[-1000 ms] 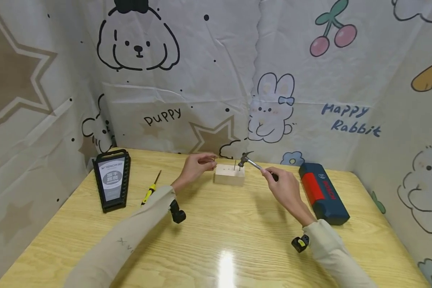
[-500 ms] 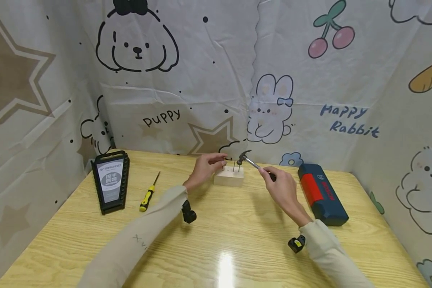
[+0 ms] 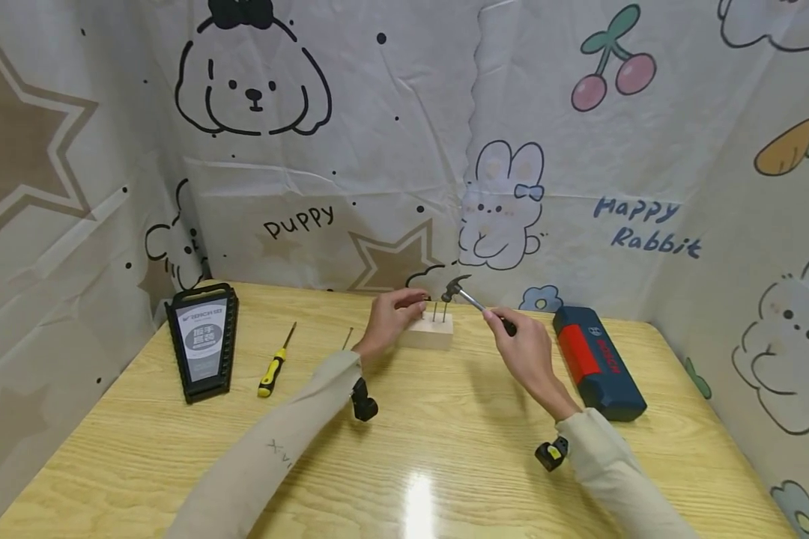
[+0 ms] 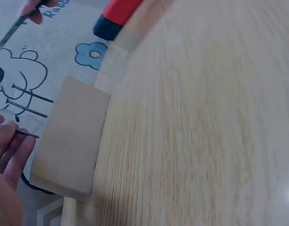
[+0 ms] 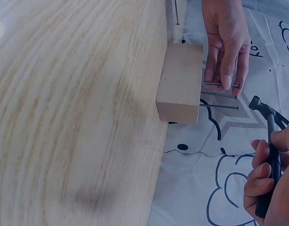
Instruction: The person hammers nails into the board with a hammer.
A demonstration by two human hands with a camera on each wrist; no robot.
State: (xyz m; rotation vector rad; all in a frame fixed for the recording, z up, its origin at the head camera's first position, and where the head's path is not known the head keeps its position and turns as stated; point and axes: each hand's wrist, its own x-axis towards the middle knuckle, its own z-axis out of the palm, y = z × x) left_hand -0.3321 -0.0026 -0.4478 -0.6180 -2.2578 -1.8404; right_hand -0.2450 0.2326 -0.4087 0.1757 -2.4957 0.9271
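Note:
A pale wooden block (image 3: 431,337) lies near the table's back edge, two nails (image 4: 31,109) standing upright in its top. My left hand (image 3: 386,322) pinches a third nail (image 4: 26,133), its point at the block's top in the left wrist view. In the right wrist view the left hand (image 5: 227,47) holds that nail beside the two standing ones. My right hand (image 3: 527,348) grips the hammer (image 3: 470,300) by its black handle, with the head just above the right-hand nail. The right wrist view shows the right fingers (image 5: 261,181) curled round the handle.
A black case (image 3: 204,344) lies at the left, and a yellow-black screwdriver (image 3: 275,366) is beside it. Another nail (image 3: 347,338) lies on the table by the left wrist. A blue and red case (image 3: 598,361) lies at the right. Printed cloth hangs behind the table.
My left hand has moved right with its nail, from the block's left side to over its top. The loose nail on the table has come into view. The right hand still holds the hammer near the nails.

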